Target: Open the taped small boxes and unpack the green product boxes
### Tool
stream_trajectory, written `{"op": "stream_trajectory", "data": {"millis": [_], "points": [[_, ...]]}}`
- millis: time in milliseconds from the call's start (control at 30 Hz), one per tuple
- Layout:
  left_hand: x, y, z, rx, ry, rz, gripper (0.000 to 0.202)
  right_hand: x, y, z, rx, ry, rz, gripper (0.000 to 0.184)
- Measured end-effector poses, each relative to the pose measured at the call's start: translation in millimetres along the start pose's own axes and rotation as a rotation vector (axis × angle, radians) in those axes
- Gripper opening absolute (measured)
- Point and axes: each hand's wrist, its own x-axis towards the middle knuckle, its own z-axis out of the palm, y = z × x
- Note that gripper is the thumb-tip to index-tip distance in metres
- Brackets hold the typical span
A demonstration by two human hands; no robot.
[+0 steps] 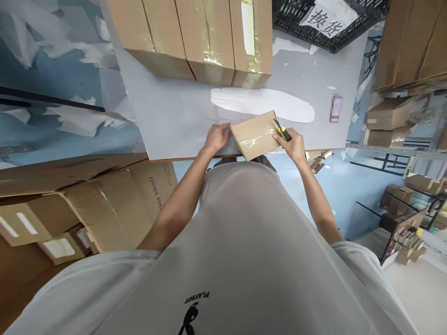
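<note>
Clasping a black-and-yellow cutter [286,134], here's the right hand [294,143] in the head view, fingers wrapped round the handle, close against the right end of the small taped carton [254,136]! And that carton? Angled at the near edge of the table [174,116], between both hands. At its left end, the left hand [217,137], fingertips at the cardboard; whether they're clamped, can't tell. Bigger cartons [209,37] line up beyond!

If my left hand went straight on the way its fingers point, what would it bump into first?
The small cardboard box: your left hand is close against its left end, perhaps already touching, though depth is unclear.
</note>
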Motion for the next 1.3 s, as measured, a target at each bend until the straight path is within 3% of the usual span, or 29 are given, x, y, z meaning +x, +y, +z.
{"op": "stream_trajectory", "data": {"millis": [100, 200, 333, 433, 533, 667, 1000, 1300], "points": [[-10.2, 8.1, -27.2, -0.141, 0.117, 0.016, 0.052, -11.5, -5.0, 3.5, -0.059, 0.004, 0.024, 0.057], [-29.8, 33.8, -53.4, -0.302, 0.112, 0.096, 0.044, -23.1, -12.2, 7.0, -0.139, 0.067, 0.05, 0.062], [-50.4, 71.0, -71.8, -0.267, 0.069, 0.16, 0.026, -46.5, -26.3, 11.9, -0.175, 0.104, 0.046, 0.069], [-51.4, 79.5, -72.9, -0.245, 0.046, 0.143, 0.024, -72.1, -42.5, 19.9, -0.127, -0.029, 0.01, 0.072], [-46.0, 73.3, -70.3, -0.243, 0.04, 0.141, 0.026, -95.1, -61.0, 31.0, -0.033, -0.19, 0.047, 0.068], [-42.2, 65.5, -69.5, -0.263, 0.04, 0.169, 0.029, -104.3, -80.4, 45.7, 0.081, -0.314, 0.029, 0.065], [-46.3, 73.3, -70.6, -0.26, 0.039, 0.171, 0.023, -92.7, -87.7, 64.2, -0.011, -0.293, -0.044, 0.068], [-45.4, 76.2, -68.4, -0.227, 0.044, 0.176, 0.053, -105.1, -84.9, 81.9, -0.052, -0.263, -0.055, 0.067]]}}
